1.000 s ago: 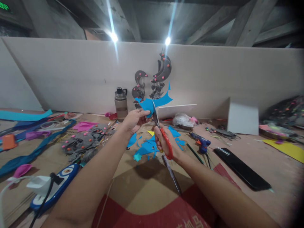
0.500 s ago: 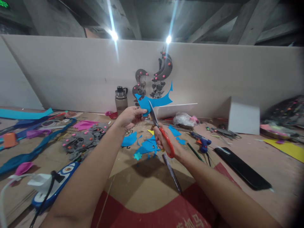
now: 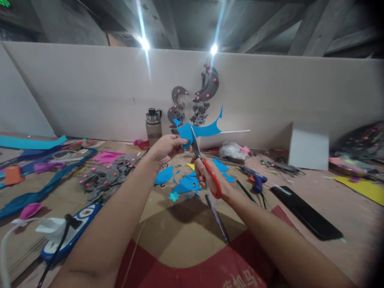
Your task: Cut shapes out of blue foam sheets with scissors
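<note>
My left hand (image 3: 170, 149) pinches the lower left part of a blue felt-like sheet (image 3: 207, 130), held up above the table. In my right hand (image 3: 205, 176) is a pair of scissors (image 3: 215, 181) with red handles, its fingers wrapped round the grips. The blades point up and lie against the blue sheet, just right of my left fingertips. A long curved strip of the sheet reaches out to the right of the blades. Below my hands, several blue scraps (image 3: 186, 185) and a small turquoise flower shape (image 3: 174, 196) lie on cardboard (image 3: 168, 236).
At right are a blue glue gun (image 3: 258, 183) and a black phone (image 3: 306, 212). A pen (image 3: 217, 218) lies in front. Left are grey felt pieces (image 3: 105, 176) and a blue power strip (image 3: 72, 232). A bottle (image 3: 153, 127) stands behind, near hanging grey moon ornaments (image 3: 208, 86).
The blue sheet and the scissors have shifted slightly to the right, and the sheet's right end has turned a little. Both hands keep their hold.
</note>
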Action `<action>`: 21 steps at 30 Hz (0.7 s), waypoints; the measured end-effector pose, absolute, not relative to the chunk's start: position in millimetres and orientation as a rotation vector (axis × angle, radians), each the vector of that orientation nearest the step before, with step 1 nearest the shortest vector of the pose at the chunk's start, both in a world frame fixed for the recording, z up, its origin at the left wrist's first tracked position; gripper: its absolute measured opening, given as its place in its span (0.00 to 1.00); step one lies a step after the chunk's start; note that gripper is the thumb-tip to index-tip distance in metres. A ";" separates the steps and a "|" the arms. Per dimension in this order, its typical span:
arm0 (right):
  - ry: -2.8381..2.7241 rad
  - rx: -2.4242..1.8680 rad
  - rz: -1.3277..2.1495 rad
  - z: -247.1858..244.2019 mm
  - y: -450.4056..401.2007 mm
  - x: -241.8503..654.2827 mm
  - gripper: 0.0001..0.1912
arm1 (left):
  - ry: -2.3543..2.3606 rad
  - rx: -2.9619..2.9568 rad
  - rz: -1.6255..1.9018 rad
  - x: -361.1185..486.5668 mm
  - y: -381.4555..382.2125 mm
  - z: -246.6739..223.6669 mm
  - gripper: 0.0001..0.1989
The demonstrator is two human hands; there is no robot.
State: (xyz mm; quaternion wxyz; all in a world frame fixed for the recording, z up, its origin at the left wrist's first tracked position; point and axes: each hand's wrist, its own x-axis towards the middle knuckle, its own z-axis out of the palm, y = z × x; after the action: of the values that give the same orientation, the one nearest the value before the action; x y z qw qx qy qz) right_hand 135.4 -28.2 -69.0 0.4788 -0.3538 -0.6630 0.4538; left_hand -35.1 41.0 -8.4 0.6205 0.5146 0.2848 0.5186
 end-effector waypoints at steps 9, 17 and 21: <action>-1.586 -0.877 1.147 -66.7 -31.6 134.4 0.24 | 0.642 1.205 1.185 -35.0 39.8 -8.4 0.13; -1.590 -0.886 1.176 -69.4 -28.5 134.5 0.24 | 0.648 1.283 1.142 -41.6 41.5 -7.1 0.11; -1.592 -0.892 1.182 -71.1 -28.0 135.0 0.23 | 0.656 1.287 1.138 -43.9 42.2 -6.4 0.10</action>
State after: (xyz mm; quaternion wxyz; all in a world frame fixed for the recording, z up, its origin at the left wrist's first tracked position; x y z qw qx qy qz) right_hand 135.0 -28.0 -71.1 0.4649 -0.3634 -0.6483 0.4812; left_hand -43.9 42.2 -6.4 0.6062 0.5568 0.2837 0.4920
